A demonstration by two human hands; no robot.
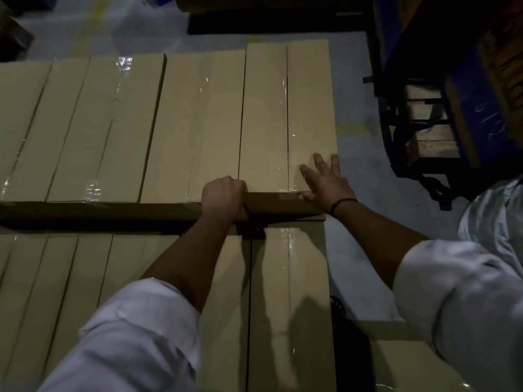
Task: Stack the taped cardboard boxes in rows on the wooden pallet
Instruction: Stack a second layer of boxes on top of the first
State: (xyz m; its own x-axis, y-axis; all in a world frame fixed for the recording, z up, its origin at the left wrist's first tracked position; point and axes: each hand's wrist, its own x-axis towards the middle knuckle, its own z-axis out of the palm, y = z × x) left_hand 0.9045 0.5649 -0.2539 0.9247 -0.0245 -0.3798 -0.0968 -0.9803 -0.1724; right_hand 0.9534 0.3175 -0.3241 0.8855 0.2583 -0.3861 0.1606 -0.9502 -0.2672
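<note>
Long tan cardboard boxes sealed with clear tape lie side by side in two levels. The rightmost upper box [288,114] ends the higher far row, beside other upper boxes [195,123]. A lower row of boxes [285,292] lies nearer me. My left hand [223,198] is curled over the near left corner of the rightmost upper box. My right hand [325,183] lies flat on its near right corner, fingers spread, thumb on its front face. The pallet is hidden under the boxes.
Grey floor [356,176] runs along the right of the stack. A dark metal frame with wooden blocks [424,131] and blue covered goods stands at the right. Another box [407,360] sits low at the bottom right. Clear plastic lies at the far left.
</note>
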